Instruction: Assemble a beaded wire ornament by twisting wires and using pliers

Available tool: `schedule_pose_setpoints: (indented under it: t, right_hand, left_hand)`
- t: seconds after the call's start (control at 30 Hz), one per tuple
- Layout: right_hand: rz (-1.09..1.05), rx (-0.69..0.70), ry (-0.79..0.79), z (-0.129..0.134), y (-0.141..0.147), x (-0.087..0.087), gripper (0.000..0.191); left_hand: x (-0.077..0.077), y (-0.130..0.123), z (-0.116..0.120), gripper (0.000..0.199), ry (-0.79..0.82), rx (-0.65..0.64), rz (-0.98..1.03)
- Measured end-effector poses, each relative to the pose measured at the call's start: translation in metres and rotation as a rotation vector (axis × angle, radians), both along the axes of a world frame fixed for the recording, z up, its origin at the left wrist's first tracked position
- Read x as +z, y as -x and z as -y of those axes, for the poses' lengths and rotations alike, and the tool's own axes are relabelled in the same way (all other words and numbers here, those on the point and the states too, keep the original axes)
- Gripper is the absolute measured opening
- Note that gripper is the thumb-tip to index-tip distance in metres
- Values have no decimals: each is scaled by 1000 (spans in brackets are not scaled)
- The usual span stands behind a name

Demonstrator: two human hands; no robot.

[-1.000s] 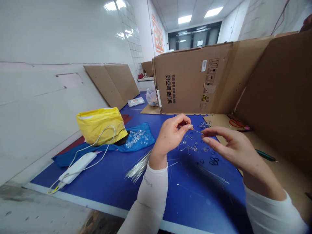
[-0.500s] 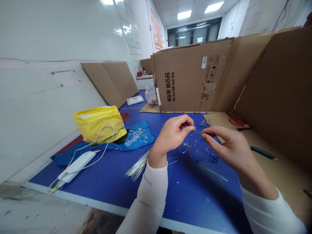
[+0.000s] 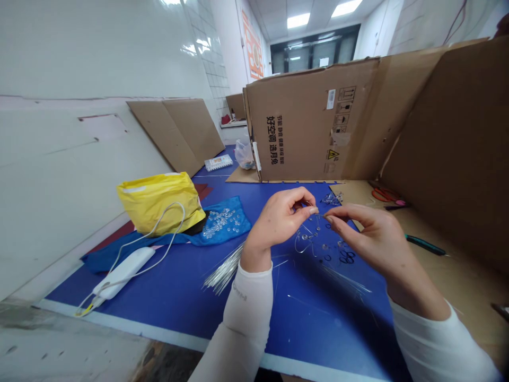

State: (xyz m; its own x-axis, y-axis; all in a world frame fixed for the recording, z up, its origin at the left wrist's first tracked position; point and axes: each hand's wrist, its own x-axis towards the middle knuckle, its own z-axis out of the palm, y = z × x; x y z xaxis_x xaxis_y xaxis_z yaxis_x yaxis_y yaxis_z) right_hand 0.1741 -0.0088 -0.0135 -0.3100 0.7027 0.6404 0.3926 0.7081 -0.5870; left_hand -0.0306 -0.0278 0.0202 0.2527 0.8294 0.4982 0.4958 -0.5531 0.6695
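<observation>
A thin wire [image 3: 320,215] bridges my left hand [image 3: 283,216] and right hand [image 3: 376,233], both pinching it, closer together than before.

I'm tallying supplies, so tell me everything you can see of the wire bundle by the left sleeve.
The wire bundle is loose: many thin, straight, silvery strands, apparently metal. It lies slantwise on the blue tabletop, near ends fanned unevenly, far end passing out of sight behind the left wrist. No tie shows. Whether the arm touches it, I can't tell.
</observation>
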Motion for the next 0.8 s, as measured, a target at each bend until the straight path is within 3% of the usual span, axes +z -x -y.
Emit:
schedule_pose_setpoints:
  t: [0.8]
  right_hand:
    - [-2, -19, 60, 0, 0, 2, 19]
  left_hand:
    - [-4, -2, -4, 5, 17, 8, 145]
